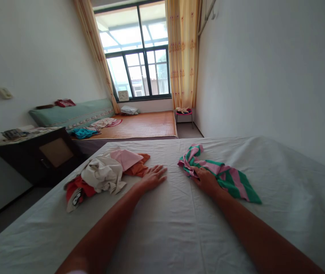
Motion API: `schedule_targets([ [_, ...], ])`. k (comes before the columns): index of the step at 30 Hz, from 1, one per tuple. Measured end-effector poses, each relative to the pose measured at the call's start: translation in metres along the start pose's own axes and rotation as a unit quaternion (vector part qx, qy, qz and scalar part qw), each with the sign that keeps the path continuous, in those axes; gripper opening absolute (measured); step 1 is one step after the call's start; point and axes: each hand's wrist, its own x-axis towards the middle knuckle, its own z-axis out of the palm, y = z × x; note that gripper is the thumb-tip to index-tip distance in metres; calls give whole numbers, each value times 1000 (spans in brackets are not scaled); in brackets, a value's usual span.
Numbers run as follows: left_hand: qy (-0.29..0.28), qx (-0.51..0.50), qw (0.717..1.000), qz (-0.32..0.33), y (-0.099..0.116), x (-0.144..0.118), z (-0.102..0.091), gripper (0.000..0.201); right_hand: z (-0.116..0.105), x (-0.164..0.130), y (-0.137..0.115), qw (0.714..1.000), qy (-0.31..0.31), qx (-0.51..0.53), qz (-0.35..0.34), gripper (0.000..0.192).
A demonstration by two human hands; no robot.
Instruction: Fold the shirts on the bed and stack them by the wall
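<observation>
**Right hand on the striped cloth, left hand flat beside the pile**

Nearest you, both forearms reach out over the white sheet of the bed point(179, 228). Your right hand point(206, 180) is on the pink-and-green striped cloth point(222, 175) — the fingers curl into its near-left edge, though you cannot tell from here whether they pinch a fold or only press on it. The cloth lies crumpled, its long axis running from far left to near right, so most of it trails off to the right of that hand and a bunched end rises just beyond the knuckles.

Your left hand point(152, 177) rests palm down, fingers spread on the bare sheet, holding nothing. It is well apart from the striped cloth; the right hand is plainly the nearer one. Just to its left, touching or nearly so at the fingertips, sits the clothes pile point(105, 173) — a beige garment on top, pink and orange pieces at the far side, a red-and-white one at the near-left end.

Farther off stand a dark cabinet point(51, 152) at left, a second bed with a woven mat point(142, 125), a small stool point(184, 112), and the curtained window point(139, 57). No container is in reach.
</observation>
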Motion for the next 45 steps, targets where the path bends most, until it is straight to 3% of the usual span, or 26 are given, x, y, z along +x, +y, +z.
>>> schedule_targets([
  [5, 121, 34, 965, -231, -67, -2, 14, 58, 7, 4, 4, 1000, 7, 12, 5, 38],
  [9, 156, 38, 944, -287, -89, -7, 16, 63, 14, 12, 9, 999, 30, 15, 14, 37],
  [20, 121, -13, 955, -271, -90, -8, 18, 50, 16, 12, 9, 999, 19, 34, 7, 49],
  [36, 176, -47, 957, -224, -93, -9, 24, 44, 28, 3, 17, 999, 21, 28, -35, 53],
  [41, 183, -33, 957, -223, -90, -11, 26, 43, 30, 1, 23, 995, 85, 3, -58, 45],
  [45, 192, -50, 961, -195, -88, -15, 30, 40, 23, 1, 22, 995, 71, -18, -64, 33],
])
